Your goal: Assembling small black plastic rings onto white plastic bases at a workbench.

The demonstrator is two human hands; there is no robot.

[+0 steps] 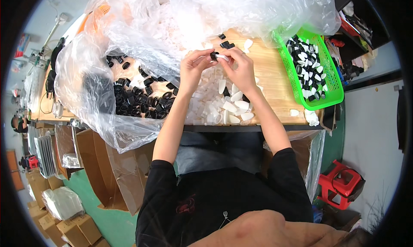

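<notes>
While my left hand (193,69) pinches a black plastic fitting (213,55) against the white plastic piece (222,57) in my right hand's (241,70) fingertips, above the wooden tabletop (275,87), skewed pressure could make either slip.

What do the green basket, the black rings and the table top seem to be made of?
Green basket: moulded plastic, most likely; glossy, evenly coloured, with openwork walls.
Black rings: probably plastic, though rubber is possible; small highlights suggest a fairly smooth finish.
Table top: wood or a wood-look surface; pale, grained, with low sheen.
</notes>
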